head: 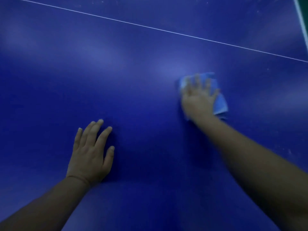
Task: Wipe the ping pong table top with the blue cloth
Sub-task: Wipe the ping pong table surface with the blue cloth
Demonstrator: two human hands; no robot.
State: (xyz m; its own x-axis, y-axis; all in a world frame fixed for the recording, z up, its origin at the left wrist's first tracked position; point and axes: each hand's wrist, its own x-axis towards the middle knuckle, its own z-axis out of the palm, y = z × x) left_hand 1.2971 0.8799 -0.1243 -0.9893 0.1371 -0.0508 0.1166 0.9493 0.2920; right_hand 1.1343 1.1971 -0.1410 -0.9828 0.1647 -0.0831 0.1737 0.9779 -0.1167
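— What's the table top (133, 80) like?
— Smooth, deep blue, with a soft sheen; pale patches of light glare on it, and a thin white painted line (150, 28) crosses it.
— And the cloth (220, 104)?
— Lighter blue fabric, matt, folded flat — blurred, so its weave can't be made out.

The dark blue ping pong desk (133, 77) fills nearly the whole view. A thin white line (150, 27) crosses its top on a slant, well beyond both hands, and a white edge stripe (300, 19) runs along its far right corner. The left hand (90, 155) lies flat on the bare top, fingers spread. To its right and further out, the right hand (198, 99) presses a folded light blue cloth (220, 102) flat against the top.
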